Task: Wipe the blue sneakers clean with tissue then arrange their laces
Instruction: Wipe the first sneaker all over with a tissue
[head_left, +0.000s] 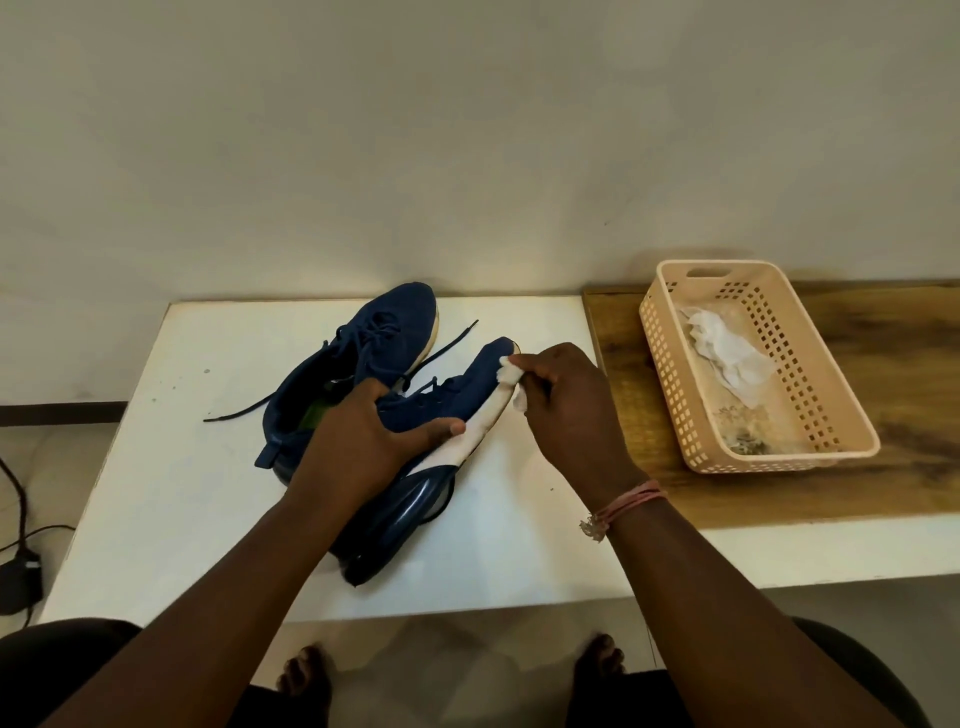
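Note:
Two blue sneakers lie on the white table (171, 467). The nearer sneaker (457, 395) is tipped on its side, its white sole edge facing right. My left hand (363, 441) grips it around the middle. My right hand (566, 410) pinches a crumpled white tissue (511, 376) against the sole edge near the toe. The farther sneaker (353, 358) rests upright behind it, with its dark laces (447, 348) loose and trailing over the table.
A peach plastic basket (847, 415) stands on the wooden surface (909, 364) to the right, holding used tissue (727, 348) and some debris. A black cable and adapter (18, 571) lie on the floor at left. My bare feet show below the table's front edge.

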